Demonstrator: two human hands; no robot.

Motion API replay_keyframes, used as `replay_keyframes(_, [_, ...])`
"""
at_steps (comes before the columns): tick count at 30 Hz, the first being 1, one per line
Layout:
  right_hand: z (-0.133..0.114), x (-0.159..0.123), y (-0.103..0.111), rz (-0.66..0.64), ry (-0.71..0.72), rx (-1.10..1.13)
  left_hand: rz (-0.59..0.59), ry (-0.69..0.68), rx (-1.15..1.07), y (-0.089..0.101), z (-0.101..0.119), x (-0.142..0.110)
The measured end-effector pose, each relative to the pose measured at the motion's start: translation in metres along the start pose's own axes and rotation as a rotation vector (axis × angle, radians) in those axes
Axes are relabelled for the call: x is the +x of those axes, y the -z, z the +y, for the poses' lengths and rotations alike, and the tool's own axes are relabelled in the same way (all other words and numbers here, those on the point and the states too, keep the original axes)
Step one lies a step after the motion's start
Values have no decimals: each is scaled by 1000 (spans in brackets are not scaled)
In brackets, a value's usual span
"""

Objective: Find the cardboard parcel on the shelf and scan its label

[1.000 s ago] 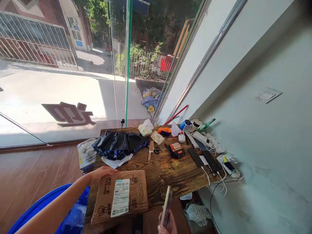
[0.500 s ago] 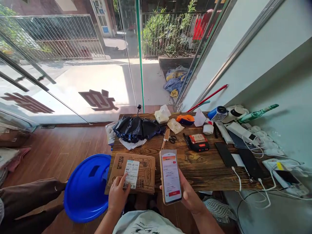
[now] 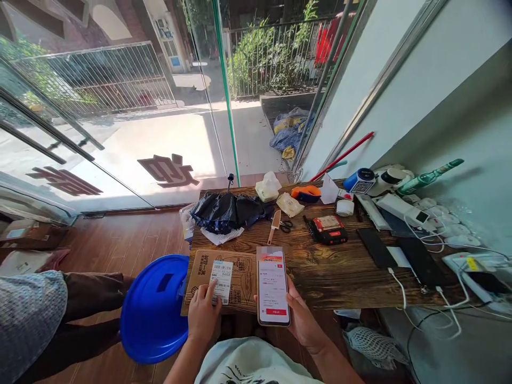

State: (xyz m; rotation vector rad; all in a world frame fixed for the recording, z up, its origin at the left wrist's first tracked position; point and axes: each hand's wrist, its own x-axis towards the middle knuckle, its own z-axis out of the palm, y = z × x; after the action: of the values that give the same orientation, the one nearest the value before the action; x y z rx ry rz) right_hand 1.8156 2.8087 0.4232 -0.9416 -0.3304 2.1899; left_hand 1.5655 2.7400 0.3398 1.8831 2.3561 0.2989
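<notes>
A brown cardboard parcel [image 3: 240, 272] with a white shipping label [image 3: 222, 280] lies at the near edge of a wooden table [image 3: 332, 269]. My left hand [image 3: 203, 317] rests on the parcel's near edge, its fingers pressed on the label. My right hand [image 3: 304, 320] holds a smartphone [image 3: 273, 285] upright beside the parcel, its lit screen facing me.
A folded black umbrella [image 3: 228, 210], a knife [image 3: 274, 225], scissors [image 3: 285, 226], a small red label printer [image 3: 330, 229], dark phones [image 3: 374, 248] on white cables and a power strip [image 3: 400, 209] sit on the table. A blue plastic lid [image 3: 154, 309] is at my left. A seated person's legs [image 3: 72, 314] are at far left.
The view has dropped from the window to the table. My right hand raised the phone and turned its screen toward me. My left hand slid from the parcel's far corner to its label.
</notes>
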Motion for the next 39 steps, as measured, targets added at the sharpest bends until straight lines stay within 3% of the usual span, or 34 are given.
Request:
replay_keyframes(8, [5, -5, -14, 25, 69, 21, -49, -48, 74, 1, 3, 1])
replay_keyframes(26, [26, -6, -12, 24, 159, -19, -150, -81, 95, 10, 3, 8])
replay_keyframes(39, [31, -10, -18, 53, 124, 10, -111, -85, 109, -1, -3, 5])
